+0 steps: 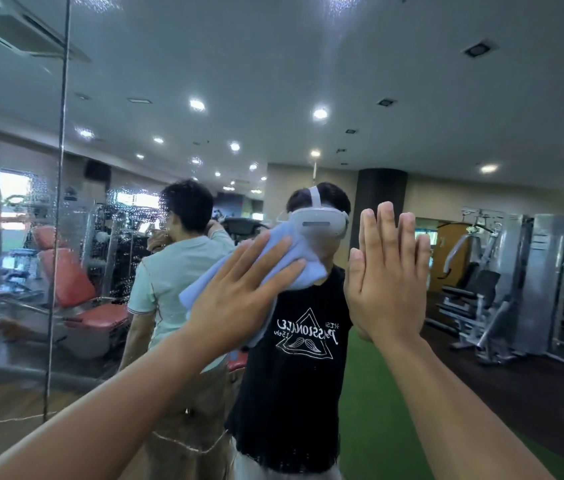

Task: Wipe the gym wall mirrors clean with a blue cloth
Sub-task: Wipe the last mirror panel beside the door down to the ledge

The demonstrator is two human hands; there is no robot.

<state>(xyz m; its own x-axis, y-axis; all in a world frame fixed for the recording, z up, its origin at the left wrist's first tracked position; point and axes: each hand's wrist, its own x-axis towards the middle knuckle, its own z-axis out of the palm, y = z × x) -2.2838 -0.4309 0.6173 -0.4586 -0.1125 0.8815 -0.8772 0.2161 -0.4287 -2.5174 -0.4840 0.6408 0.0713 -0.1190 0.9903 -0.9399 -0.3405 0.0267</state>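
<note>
Fingers on both hands are stretched out straight and a little spread, none curled round anything. At the far left a dark seam runs down the mirror. Just right of it the glass is speckled with drops, over the reflection of a red bench. Next comes the reflection of another person in a pale shirt, back turned. The left hand lies palm-flat on the cloth and presses it against the glass near the middle. The cloth is pale blue and bunched, and sticks out above and below the hand. Just right of it the right hand is flat on the bare glass, fingers up, meeting its own reflection and holding nothing. Between the two hands shows the reflected black T-shirt of the person wiping. Grey machines fill the reflection at the far right.
</note>
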